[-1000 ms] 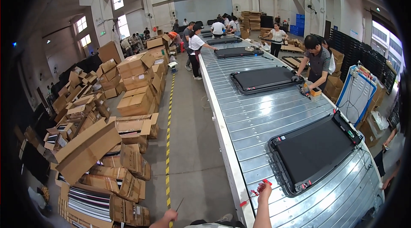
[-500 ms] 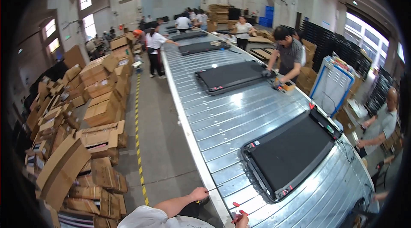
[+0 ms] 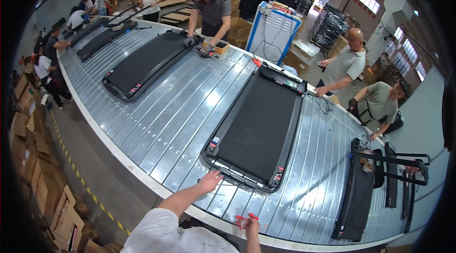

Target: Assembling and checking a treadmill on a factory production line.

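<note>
Compared with 0.5 s ago, the view has turned to the right and the black treadmill now lies in the middle of the frame, much nearer to the person. The left hand, which was low at the edge, has reached forward; it lies open and flat on the metal conveyor, fingers spread, just beside the near left corner of the treadmill, perhaps touching its frame. I judge the person is now starting work on this unit. At lower centre, the right hand is closed on red pliers, below the treadmill's near end and apart from it.
</note>
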